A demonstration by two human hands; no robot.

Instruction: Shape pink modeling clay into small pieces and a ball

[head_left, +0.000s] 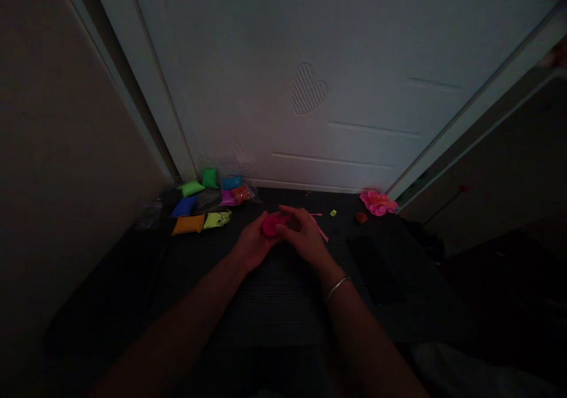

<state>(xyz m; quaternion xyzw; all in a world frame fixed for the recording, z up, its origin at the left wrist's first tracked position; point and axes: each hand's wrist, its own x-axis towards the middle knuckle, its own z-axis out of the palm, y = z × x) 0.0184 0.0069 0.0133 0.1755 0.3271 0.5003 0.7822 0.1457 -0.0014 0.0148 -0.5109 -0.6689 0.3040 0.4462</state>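
A round, flattened piece of bright pink modelling clay (270, 227) lies in my left hand (256, 241), whose fingers curl around its left side and underside. My right hand (305, 232) meets it from the other side, with the thumb and bent forefinger closed at its right edge. A bracelet circles my right wrist. Just beyond the right hand, thin pink tools (322, 230) lie on the dark table, partly hidden by the fingers. The dim light blurs fine detail on the clay.
Several coloured clay packets, among them an orange one (188, 225) and a green one (209, 178), lie at the back left. Toward the right are a pink flower shape (379, 202), a small brownish lump (361, 217), a yellow scrap (333, 212) and a dark flat slab (374, 268). A white panel (283, 120) borders the table.
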